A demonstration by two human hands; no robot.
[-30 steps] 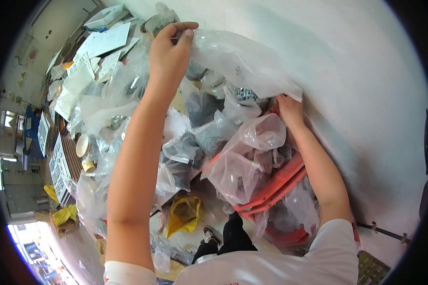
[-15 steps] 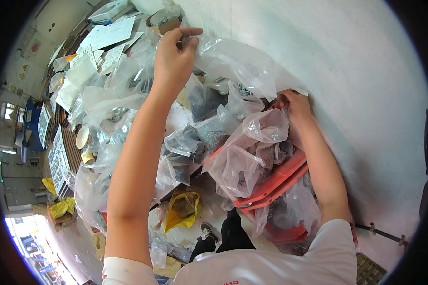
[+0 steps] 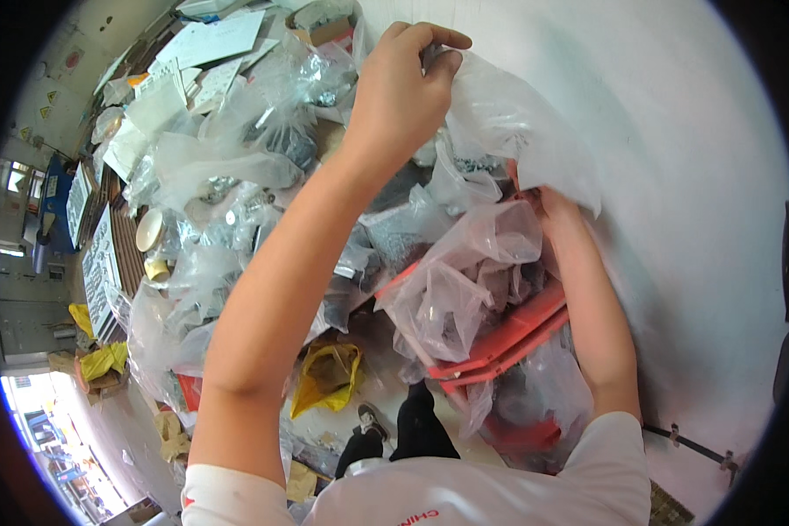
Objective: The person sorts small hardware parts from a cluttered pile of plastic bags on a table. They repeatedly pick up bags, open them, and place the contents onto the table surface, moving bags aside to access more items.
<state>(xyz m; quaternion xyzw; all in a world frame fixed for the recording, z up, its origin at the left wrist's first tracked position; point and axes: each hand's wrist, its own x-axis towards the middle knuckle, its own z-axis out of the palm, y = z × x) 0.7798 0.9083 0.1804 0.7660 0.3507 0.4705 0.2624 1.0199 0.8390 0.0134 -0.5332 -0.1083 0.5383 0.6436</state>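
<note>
My left hand (image 3: pixel 405 92) is raised at the upper middle, thumb and fingers pinching the edge of a large clear plastic bag (image 3: pixel 522 114). From there the bag hangs along the white wall toward my right hand (image 3: pixel 554 210). That hand reaches in beside the back corner of a red plastic bin (image 3: pixel 508 337), below the bag's lower edge; its fingers are mostly hidden. In the bin, next to my right forearm, rests an open clear bag (image 3: pixel 447 298) with dark grey pieces in it. Another clear bag of small grey parts (image 3: pixel 403 232) lies left of the bin.
Many clear bags (image 3: pixel 210 175) are heaped across the table to the left. White sheets (image 3: pixel 209 39) and a cardboard box (image 3: pixel 320 26) lie at the back. A second red bin (image 3: pixel 522 434) is below the first. On the floor stands an open yellow bag (image 3: pixel 329 377). The white wall (image 3: pixel 675 175) closes the right side.
My left hand has moved to the right, carrying the bag's edge along the wall. My right hand has dropped slightly, and its fingers are now more hidden.
</note>
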